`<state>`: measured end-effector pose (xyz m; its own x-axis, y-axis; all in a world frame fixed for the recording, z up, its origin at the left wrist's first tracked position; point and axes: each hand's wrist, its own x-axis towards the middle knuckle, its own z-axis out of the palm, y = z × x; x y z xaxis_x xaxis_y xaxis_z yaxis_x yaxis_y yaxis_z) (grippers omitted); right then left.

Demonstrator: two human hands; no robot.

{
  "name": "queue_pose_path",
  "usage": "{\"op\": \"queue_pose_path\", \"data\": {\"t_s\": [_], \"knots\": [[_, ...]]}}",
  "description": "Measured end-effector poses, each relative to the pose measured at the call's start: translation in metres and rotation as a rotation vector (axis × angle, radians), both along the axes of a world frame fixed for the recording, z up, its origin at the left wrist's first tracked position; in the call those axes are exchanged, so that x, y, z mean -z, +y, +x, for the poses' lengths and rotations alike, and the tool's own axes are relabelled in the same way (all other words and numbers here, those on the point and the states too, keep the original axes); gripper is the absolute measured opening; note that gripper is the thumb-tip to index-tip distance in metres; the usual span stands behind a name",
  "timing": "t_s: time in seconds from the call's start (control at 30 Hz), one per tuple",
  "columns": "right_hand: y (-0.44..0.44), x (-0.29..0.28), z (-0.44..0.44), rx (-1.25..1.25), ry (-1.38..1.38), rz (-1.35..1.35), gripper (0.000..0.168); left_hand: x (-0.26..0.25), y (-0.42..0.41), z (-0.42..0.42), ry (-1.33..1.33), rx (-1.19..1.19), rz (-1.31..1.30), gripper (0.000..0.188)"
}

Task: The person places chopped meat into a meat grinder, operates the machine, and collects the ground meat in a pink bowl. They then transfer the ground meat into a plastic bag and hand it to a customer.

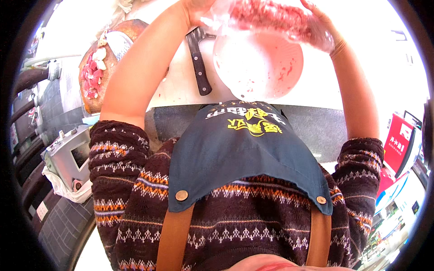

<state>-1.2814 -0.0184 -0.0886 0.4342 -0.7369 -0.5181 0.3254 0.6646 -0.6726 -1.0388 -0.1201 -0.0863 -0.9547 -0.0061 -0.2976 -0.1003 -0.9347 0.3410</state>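
At the top edge, a clear plastic bag of minced meat (271,17) is held between my two hands, above a white bowl (234,64). My left hand (198,10) grips the bag's left end, where the plastic bunches up. Against the right end lies my right hand (322,20), partly hidden by the bag. The picture's upper edge cuts off part of the bag and left hand. Small red bits of meat cling to the bowl's inside. Left of the bowl rests a cleaver, its black riveted handle (199,73) towards me.
A round wooden chopping block (90,106) at left carries pink meat pieces (91,76), whitish lumps (99,56) and a blue-patterned white item (119,44). A grey metal device (67,152) stands lower left. At right is a red printed box (397,144).
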Motion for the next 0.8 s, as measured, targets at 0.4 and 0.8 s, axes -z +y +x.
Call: {"op": "queue_pose_path", "data": {"t_s": [0.4,0.8], "knots": [[-0.047,0.046,-0.027,-0.051,1.159,-0.261,0.026,0.034,-0.038,-0.036,-0.945,-0.182,-1.185,0.014],[-0.012,-0.019,-0.023,0.204,1.626,-0.706,0.03,-0.012,-0.067,0.004,-0.727,-0.387,-1.61,0.046]]}}
